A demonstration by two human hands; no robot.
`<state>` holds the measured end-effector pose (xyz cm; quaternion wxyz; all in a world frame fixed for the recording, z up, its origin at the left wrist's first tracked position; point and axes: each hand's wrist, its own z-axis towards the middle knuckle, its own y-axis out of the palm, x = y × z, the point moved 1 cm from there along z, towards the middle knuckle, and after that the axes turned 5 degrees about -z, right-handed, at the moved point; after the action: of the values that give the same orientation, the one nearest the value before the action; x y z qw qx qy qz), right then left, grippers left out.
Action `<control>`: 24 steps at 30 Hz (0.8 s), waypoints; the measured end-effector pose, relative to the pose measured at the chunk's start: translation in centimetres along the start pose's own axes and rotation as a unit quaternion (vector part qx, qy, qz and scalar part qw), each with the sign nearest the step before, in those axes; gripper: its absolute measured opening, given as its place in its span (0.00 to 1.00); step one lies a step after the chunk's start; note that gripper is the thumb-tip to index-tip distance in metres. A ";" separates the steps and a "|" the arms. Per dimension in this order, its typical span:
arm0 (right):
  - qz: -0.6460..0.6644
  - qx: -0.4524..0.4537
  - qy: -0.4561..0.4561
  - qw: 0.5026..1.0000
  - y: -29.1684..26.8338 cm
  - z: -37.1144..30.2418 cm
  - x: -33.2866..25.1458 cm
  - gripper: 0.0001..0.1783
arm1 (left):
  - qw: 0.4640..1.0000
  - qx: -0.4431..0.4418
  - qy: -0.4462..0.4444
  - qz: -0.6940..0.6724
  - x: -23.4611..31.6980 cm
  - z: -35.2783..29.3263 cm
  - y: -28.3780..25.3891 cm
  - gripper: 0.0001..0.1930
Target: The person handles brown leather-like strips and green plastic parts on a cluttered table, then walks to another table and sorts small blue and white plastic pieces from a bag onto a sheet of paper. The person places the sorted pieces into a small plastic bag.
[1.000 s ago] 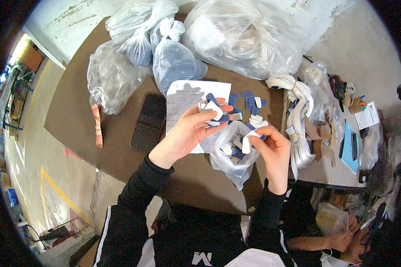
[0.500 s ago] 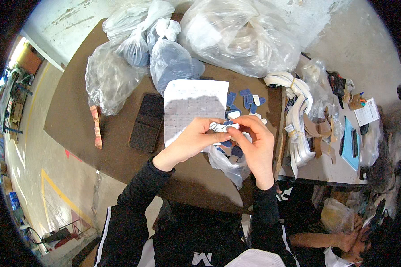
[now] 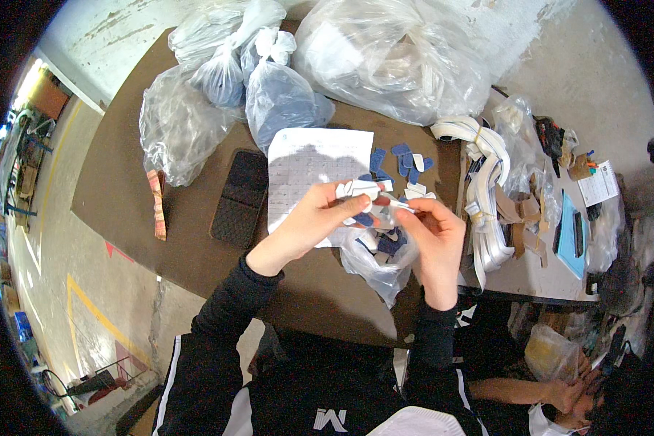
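Observation:
Over the table's right half, my left hand (image 3: pixel 309 221) pinches a small stack of white fabric pieces (image 3: pixel 357 189) between thumb and fingers. Just to its right, my right hand (image 3: pixel 434 227) is closed, thumb against fingertips, on a thin whitish piece (image 3: pixel 403 208) seen nearly edge-on. Below both hands sits an opened clear plastic bag (image 3: pixel 374 270) with blue and white pieces inside. Loose blue fabric pieces (image 3: pixel 402 168), some showing white faces, lie beyond the hands. A written paper sheet (image 3: pixel 298 163) lies partly under my left hand.
A dark phone case (image 3: pixel 238 200) and a striped strip (image 3: pixel 157 207) lie to the left. Filled plastic bags (image 3: pixel 392 65) line the back. A bundled white band roll (image 3: pixel 483 211) and a blue folder (image 3: pixel 570 240) lie at right. Another person's arm (image 3: pixel 523 392) shows lower right.
My hands have drawn apart, the right one shifting rightward with a thin piece. The stack in my left hand now shows more openly, and more of the bag's contents is visible.

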<state>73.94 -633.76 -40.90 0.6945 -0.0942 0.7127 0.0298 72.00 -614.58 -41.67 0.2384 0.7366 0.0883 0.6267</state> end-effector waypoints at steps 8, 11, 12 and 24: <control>-0.047 -0.027 -0.100 0.994 0.8 0.4 -0.5 0.12 | 0.996 -0.063 -0.031 0.057 -0.3 0.0 -0.3 0.15; -0.072 -0.011 -0.089 0.993 1.0 0.3 0.4 0.12 | 0.990 -0.072 -0.060 0.107 -0.7 0.1 -0.6 0.16; -0.075 -0.008 -0.113 0.991 0.9 0.3 0.7 0.10 | 0.991 -0.071 -0.048 0.101 -0.6 0.1 -0.4 0.16; -0.041 0.025 -0.025 0.999 0.2 -0.4 -0.3 0.09 | 0.997 -0.002 -0.003 0.079 -0.6 0.3 -0.7 0.16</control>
<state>73.48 -633.60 -40.59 0.7152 -0.1053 0.6908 -0.0142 72.30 -614.27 -42.57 0.1898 0.7428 0.0281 0.6415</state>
